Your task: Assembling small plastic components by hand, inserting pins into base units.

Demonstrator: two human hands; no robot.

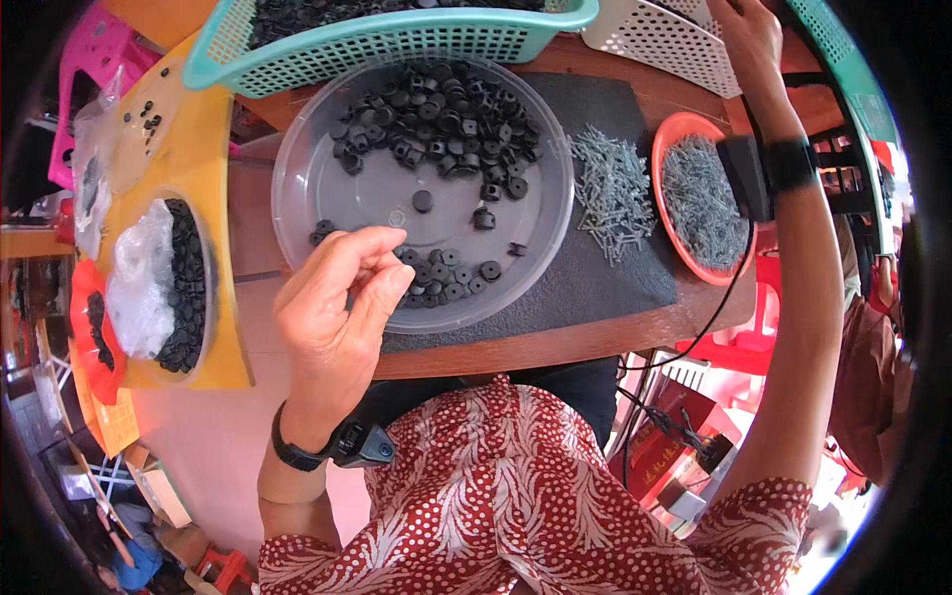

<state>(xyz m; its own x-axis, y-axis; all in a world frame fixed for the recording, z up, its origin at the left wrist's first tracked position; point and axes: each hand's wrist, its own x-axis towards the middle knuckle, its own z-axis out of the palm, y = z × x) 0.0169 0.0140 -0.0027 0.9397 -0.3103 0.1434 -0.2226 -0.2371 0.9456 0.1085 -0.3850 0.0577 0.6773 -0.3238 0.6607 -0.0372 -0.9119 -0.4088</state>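
My left hand [337, 307] hovers over the near left part of a clear round plastic tub [290, 203]. Its index finger and thumb are bent toward each other with a gap between the tips, and nothing shows between them. Beneath and beside it lies a cluster of small black round parts with center holes [454, 292]. A larger pile of black parts [436, 114] fills the tub's far side. My right hand [751, 45] reaches to the far right, beside a white perforated basket [650, 42]; its fingertips are cut off by the picture's upper edge.
Right of the tub, loose grey screws [613, 193] lie on a dark mat [635, 288], next to an orange bowl of screws [662, 134]. A green basket of black parts [397, 45] stands behind. At left, a yellow table [233, 297] bears more parts. A black cable [709, 322] hangs over the front edge.
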